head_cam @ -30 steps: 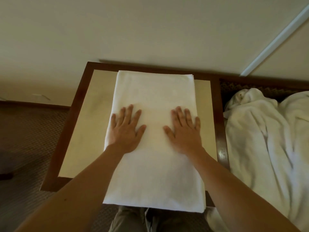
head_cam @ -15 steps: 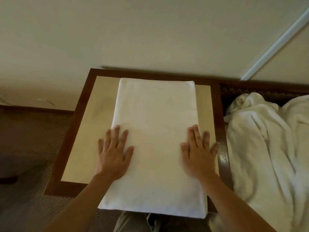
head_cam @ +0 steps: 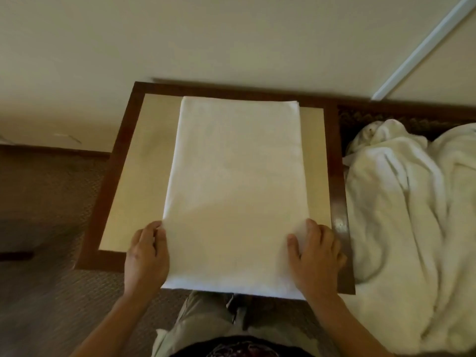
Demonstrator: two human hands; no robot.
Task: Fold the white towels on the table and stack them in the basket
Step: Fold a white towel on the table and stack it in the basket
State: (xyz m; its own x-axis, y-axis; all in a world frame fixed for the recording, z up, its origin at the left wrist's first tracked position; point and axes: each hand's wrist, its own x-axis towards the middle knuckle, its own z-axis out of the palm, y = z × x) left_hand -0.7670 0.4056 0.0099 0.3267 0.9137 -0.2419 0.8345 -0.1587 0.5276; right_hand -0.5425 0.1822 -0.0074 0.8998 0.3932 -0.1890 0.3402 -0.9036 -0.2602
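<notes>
- The fingers (head_cam: 152, 229) of the left hand (head_cam: 145, 256) were curled round the left edge of the towel (head_cam: 234, 191), near its front corner, with the cloth tucked in under them
- The right hand (head_cam: 315, 256) gripped the opposite edge the same way, thumb lying on top of the cloth and a small fold of it bunched up under the fingers
- Both hands sat near the end of the towel closest to the person, one on each long side
- The towel lay flat on the table (head_cam: 134, 176), folded into a long white rectangle running away from the person; layered edges showed at its far right corner
- Its near end hung a little over the front edge of the table, above the person's lap
- The table had a dark wooden rim round a pale tan top, and stood against a plain cream wall (head_cam: 206, 34)
- A heap (head_cam: 412, 215) of crumpled white towels lay just to the right of the table, touching its rim
- Behind that heap a dark woven edge showed, but I couldn't tell whether it was the basket
- Brown carpet (head_cam: 46, 189) covered the floor on the left
</notes>
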